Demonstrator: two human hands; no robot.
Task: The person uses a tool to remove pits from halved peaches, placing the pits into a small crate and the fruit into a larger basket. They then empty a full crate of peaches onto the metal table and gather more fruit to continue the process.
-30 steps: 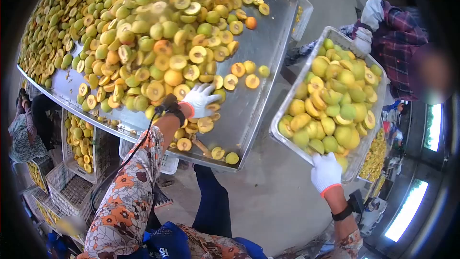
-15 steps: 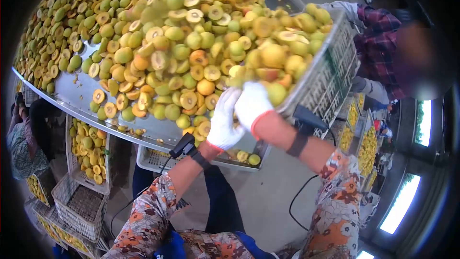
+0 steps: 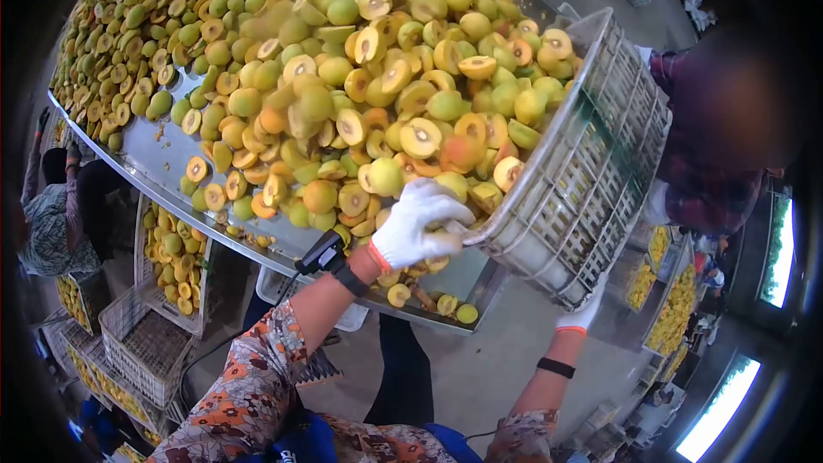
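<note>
A grey plastic crate [image 3: 591, 171] is tipped steeply over a steel table [image 3: 146, 159], and its halved yellow-green fruit [image 3: 403, 103] lies spilled onto the big heap there. My left hand [image 3: 417, 225], in a white glove, grips the crate's lower rim near the table's front edge. My right hand [image 3: 581, 315], also gloved, holds the crate from underneath at its bottom corner; only a little of that hand shows. Both forearms wear floral sleeves and black wrist straps.
A person in a plaid shirt [image 3: 711, 189] stands right behind the crate. Another person [image 3: 60, 214] works at the left. Crates of fruit [image 3: 171, 249] and an empty crate [image 3: 141, 347] sit under the table. More filled trays [image 3: 677, 309] are at the lower right.
The crate has tipped further over the table and its fruit has poured onto the heap. My right hand moved from the front rim down to the crate's underside.
</note>
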